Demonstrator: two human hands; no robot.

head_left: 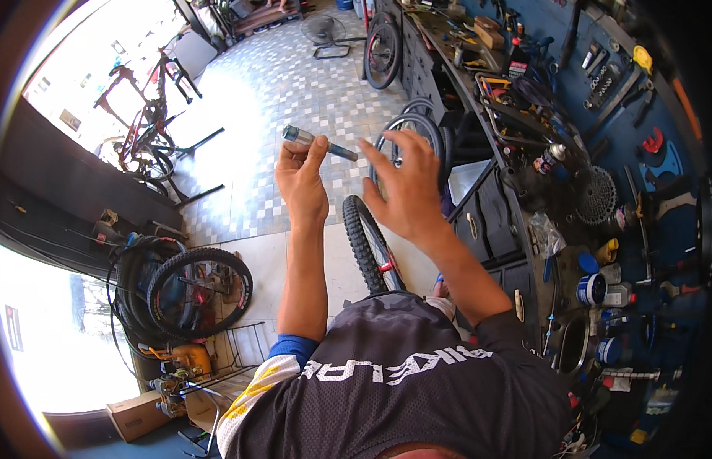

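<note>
My left hand (301, 180) is closed on a metal rod with a wider cylindrical end (296, 135), pinched between thumb and fingers. Its wide shiny end points up-left, and the thin darker shaft reaches right past the thumb. Close to the shaft's tip, my right hand (406, 183) holds nothing, its fingers spread and slightly blurred. A gap shows between those fingers and the rod. Below both hands a knobby-tyred bicycle wheel (362, 245) stands upright in front of my body, its lower part hidden by my shirt.
To the right runs a crowded workbench (478, 99) with drawers, bottles and tools; a cassette sprocket (597, 195) lies among them. More wheels (383, 50) lean along it. At left are a stacked wheel (199, 293), a bicycle frame on a stand (153, 130) and a cardboard box (138, 417). A fan (325, 34) stands far off.
</note>
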